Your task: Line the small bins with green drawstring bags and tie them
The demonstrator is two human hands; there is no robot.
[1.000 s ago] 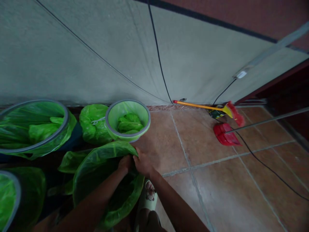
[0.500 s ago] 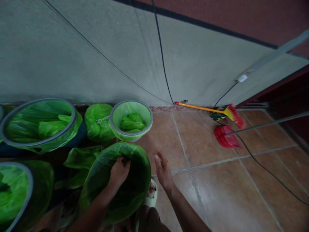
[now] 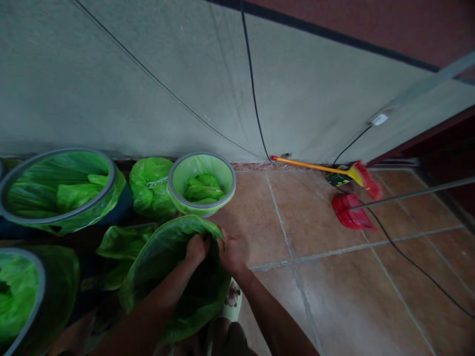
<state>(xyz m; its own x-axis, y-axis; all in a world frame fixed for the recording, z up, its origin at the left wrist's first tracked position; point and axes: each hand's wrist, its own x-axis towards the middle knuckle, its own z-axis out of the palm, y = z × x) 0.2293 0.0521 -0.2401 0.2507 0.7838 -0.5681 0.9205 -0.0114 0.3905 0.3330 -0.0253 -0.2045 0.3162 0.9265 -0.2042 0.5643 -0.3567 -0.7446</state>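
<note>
Now the left hand (image 3: 196,247) and right hand (image 3: 230,253) sit side by side, fingers pinched shut on the far rim of the green bag (image 3: 163,267), just this side of the small lined bin (image 3: 202,198). That film looks thin, so a sharp tug could tear it or pull it free.

Against the grey wall (image 3: 92,99) stands a small bin (image 3: 202,154) lined in green plastic, with a knotted green bag (image 3: 148,188) touching its left side. Further left is a larger lined bin (image 3: 89,212), and a third lined bin (image 3: 41,287) sits at the lower left corner. A yellow-handled broom (image 3: 308,166) lies along the foot of the wall, with a red dustpan (image 3: 351,212) just beside its bristles. A black cable (image 3: 408,259) crosses the brown tiled floor (image 3: 334,296).
</note>
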